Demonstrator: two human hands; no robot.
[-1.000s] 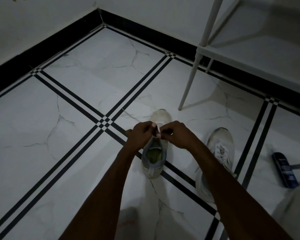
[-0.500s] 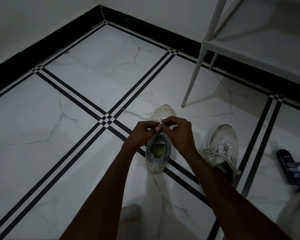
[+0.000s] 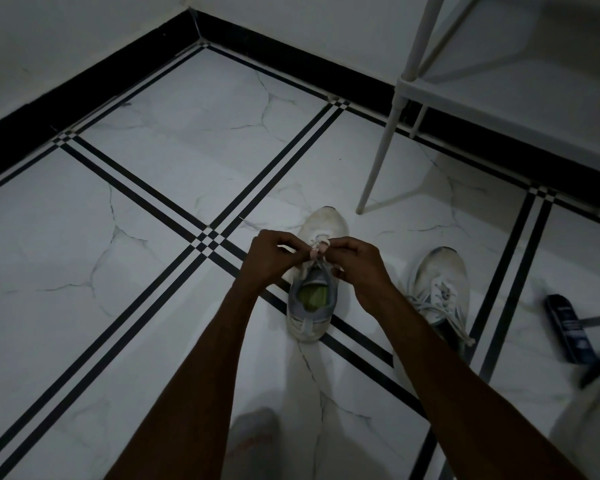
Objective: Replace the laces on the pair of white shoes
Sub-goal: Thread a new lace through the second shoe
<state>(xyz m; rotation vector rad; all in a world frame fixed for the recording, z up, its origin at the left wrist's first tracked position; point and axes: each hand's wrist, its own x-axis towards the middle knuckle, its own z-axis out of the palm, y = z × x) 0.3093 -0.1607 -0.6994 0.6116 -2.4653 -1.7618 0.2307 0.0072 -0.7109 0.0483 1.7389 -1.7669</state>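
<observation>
A white shoe [image 3: 321, 223] with a grey collar and green insole stands on the tiled floor, toe pointing away from me. Over its lacing area my left hand [image 3: 274, 258] and my right hand [image 3: 357, 261] both pinch a pale lace [image 3: 317, 249], their fingertips almost meeting above the tongue. The second white shoe [image 3: 442, 275] lies to the right, with loose white laces trailing toward its heel. My right forearm hides part of that shoe's near side.
A white metal rack leg [image 3: 381, 147] stands just beyond the shoes, with its shelf above at the right. A dark spray can [image 3: 565, 327] lies on the floor at far right. Black skirting lines the walls at the back.
Both hands have lifted slightly and drawn apart over the shoe, pulling the lace between them. The view has shifted, showing more of the right shoe's loose laces.
</observation>
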